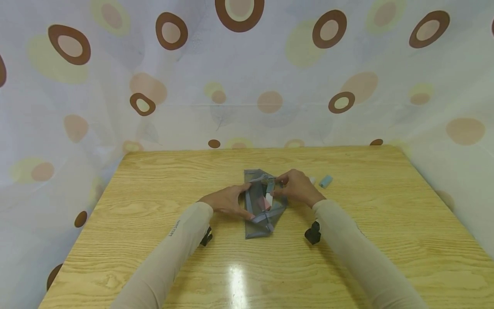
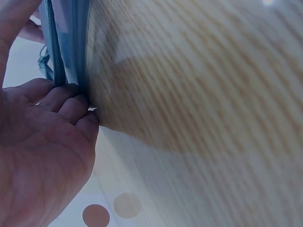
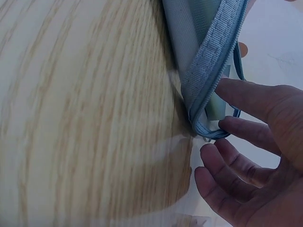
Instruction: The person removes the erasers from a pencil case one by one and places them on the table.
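A grey-blue mesh zip pouch lies on the table with its zipped mouth spread wide. My left hand grips the pouch's left side, thumb and forefinger well apart along it; in the left wrist view its other fingers curl against the pouch edge. At the mouth, my right hand pinches a small blue-green block between thumb and forefinger, its other fingers loosely bent. Inside the pouch show a white piece and a pink piece. The block's lower end is hidden by the zip edge.
Beyond the right hand, a light-blue block lies on the wooden table, with a white piece partly hidden by that hand. A dotted curtain hangs behind the table and along both sides.
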`<state>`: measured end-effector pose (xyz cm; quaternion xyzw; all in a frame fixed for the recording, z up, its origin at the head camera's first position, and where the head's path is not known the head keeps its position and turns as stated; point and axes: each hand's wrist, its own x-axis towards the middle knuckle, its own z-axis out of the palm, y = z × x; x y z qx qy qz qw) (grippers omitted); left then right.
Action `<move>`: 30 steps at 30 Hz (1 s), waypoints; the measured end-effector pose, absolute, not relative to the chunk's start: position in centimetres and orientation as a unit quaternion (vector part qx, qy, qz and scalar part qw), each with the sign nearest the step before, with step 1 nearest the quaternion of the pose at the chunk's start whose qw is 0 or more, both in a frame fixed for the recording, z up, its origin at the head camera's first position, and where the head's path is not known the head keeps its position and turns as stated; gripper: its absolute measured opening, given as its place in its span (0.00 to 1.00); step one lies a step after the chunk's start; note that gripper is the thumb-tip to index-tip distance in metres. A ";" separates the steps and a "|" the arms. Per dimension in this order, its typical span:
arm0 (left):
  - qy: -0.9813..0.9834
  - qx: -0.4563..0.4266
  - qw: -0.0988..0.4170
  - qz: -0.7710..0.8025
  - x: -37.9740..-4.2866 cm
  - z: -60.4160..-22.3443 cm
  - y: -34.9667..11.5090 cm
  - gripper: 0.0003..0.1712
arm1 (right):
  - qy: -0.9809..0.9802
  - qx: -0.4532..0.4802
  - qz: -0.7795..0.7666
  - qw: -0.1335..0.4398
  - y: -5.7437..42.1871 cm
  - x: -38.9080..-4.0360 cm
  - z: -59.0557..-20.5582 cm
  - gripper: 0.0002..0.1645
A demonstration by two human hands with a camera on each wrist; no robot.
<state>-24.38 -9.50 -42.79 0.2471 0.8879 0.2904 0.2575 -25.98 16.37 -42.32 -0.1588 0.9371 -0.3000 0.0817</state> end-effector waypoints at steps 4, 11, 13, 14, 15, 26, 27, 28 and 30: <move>0.887 0.248 0.257 0.292 -24.3 -42.8 -9.5 0.64 | 0.936 -0.163 -0.300 0.081 16.4 -26.1 -42.3 0.28; 0.888 0.246 0.257 0.292 -24.4 -42.8 -9.5 0.65 | 0.935 -0.158 -0.307 0.084 16.3 -26.1 -42.2 0.27; 0.888 0.245 0.258 0.292 -24.4 -42.8 -9.5 0.65 | 0.934 -0.157 -0.311 0.083 16.3 -26.1 -42.2 0.27; 0.887 0.246 0.258 0.292 -24.4 -42.8 -9.5 0.65 | 0.933 -0.157 -0.312 0.081 16.3 -26.1 -42.2 0.26; 0.887 0.246 0.259 0.291 -24.4 -42.8 -9.5 0.65 | 0.933 -0.159 -0.312 0.079 16.3 -26.1 -42.2 0.26; 0.888 0.246 0.260 0.288 -24.4 -42.6 -9.4 0.65 | 0.935 -0.169 -0.308 0.055 16.0 -26.2 -42.0 0.25; 0.887 0.245 0.262 0.290 -24.3 -42.5 -9.4 0.65 | 0.935 -0.170 -0.306 0.055 16.0 -26.2 -41.9 0.25; 0.887 0.245 0.262 0.292 -24.3 -42.5 -9.4 0.65 | 0.936 -0.170 -0.305 0.055 15.9 -26.2 -41.8 0.26; 0.886 0.245 0.263 0.293 -24.3 -42.4 -9.5 0.65 | 0.936 -0.167 -0.303 0.056 15.8 -26.1 -41.6 0.26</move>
